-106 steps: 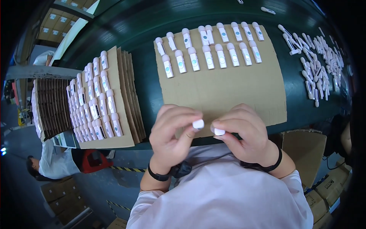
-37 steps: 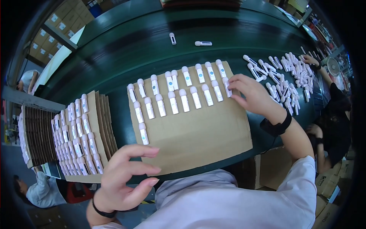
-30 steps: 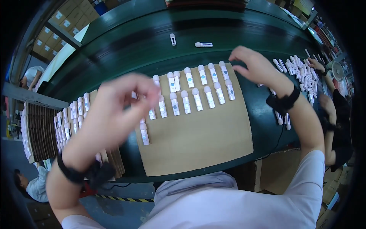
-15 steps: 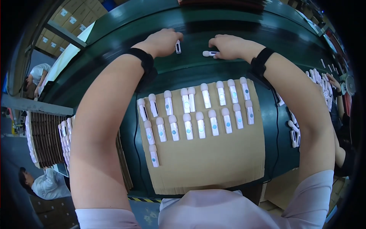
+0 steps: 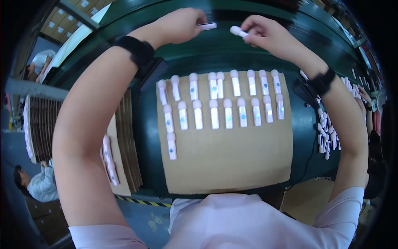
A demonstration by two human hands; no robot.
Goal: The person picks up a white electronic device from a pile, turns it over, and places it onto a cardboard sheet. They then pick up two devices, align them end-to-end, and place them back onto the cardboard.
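Observation:
At the far side of the green work surface, my left hand [image 5: 184,25] is closed round a small pale wand-shaped device [image 5: 208,26]; its end with a dark slot points right. Opposite it, my right hand [image 5: 267,33] pinches another pale wand-shaped device [image 5: 237,31] between thumb and fingers, its rounded head toward the left. A gap separates the two devices. Nearer me lies a brown cardboard sheet [image 5: 228,166]. Two rows of similar devices [image 5: 214,114] cover its far half, most with a round blue spot, and a single device [image 5: 171,146] starts a third row at the left.
On the left are stacked cardboard sheets [image 5: 132,157] bearing more devices. A loose heap of devices [image 5: 326,133] lies to the right, under my right arm. A black cable [image 5: 309,159] runs beside the sheet. Other people sit at the left; another person's hand shows far right.
Both hands have moved farther away from the sheet, each with a device. The left device has turned from pointing toward me to pointing right. The view has shifted a little.

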